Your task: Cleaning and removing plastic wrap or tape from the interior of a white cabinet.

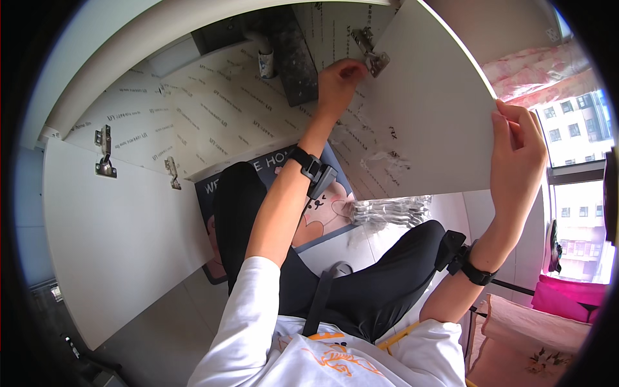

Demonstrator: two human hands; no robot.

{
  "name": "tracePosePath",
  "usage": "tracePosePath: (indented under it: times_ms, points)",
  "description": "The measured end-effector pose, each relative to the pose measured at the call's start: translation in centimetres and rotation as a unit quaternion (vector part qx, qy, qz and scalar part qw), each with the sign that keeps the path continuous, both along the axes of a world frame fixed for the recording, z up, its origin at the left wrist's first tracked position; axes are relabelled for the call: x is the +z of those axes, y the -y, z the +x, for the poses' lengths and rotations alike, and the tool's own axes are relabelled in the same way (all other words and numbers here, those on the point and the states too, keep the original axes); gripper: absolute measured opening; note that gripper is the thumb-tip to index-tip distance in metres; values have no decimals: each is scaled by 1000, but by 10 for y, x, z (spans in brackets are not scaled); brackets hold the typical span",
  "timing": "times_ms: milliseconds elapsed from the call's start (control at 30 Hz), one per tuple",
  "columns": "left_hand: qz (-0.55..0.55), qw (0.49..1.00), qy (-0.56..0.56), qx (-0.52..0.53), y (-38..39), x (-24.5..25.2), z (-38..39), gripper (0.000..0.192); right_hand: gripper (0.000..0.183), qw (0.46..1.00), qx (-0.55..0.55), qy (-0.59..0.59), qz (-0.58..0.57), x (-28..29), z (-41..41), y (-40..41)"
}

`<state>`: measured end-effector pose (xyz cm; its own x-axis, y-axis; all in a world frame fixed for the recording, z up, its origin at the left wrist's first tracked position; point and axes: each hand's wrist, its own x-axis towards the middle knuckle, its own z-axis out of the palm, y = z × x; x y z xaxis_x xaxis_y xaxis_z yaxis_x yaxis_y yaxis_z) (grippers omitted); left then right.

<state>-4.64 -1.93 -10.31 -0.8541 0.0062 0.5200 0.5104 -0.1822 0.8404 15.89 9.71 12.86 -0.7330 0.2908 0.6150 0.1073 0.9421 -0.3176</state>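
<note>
A white cabinet door [430, 111] hangs swung out on the right side of a cabinet lined with printed film [217, 111]. Its free edge is pinched between the thumb and fingers of my right hand [520, 140]. My left hand [342, 84] reaches across to a metal concealed hinge [376, 57] near the door's top, its curled fingertips beside or against the hinge; whether they hold anything small is hidden. The left cabinet door [121, 232] stands swung out too, with an upper metal hinge [105, 157] and a lower one [172, 173] at its inner edge.
Inside the cabinet are a pipe [266, 63] and a dark panel [295, 63]. A printed mat [329, 203] lies on the floor beneath my legs. Silvery wrapped material [391, 213] sits under the right door. A pink cloth-covered item [527, 338] stands at lower right, near a window.
</note>
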Motion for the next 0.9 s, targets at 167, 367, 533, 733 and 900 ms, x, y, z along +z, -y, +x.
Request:
tracePosePath:
  times_ms: [167, 367, 533, 733, 900]
  points:
    - [176, 971, 158, 36, 40, -36, -36, 15, 12, 1000, 13, 4, -8, 0, -2, 2]
    - [51, 993, 111, -6, 37, -8, 0, 17, 13, 1000, -8, 2, 0, -1, -2, -2]
    - [-85, 988, -96, 88, 6, 19, 14, 19, 13, 1000, -11, 11, -10, 0, -3, -1]
    - [-120, 978, -115, 129, 3, 20, 14, 8, 12, 1000, -16, 9, 3, -1, -3, 0]
    - [-48, 995, -40, 82, -2, 19, 6, 8, 12, 1000, -5, -2, 6, -3, -3, -4]
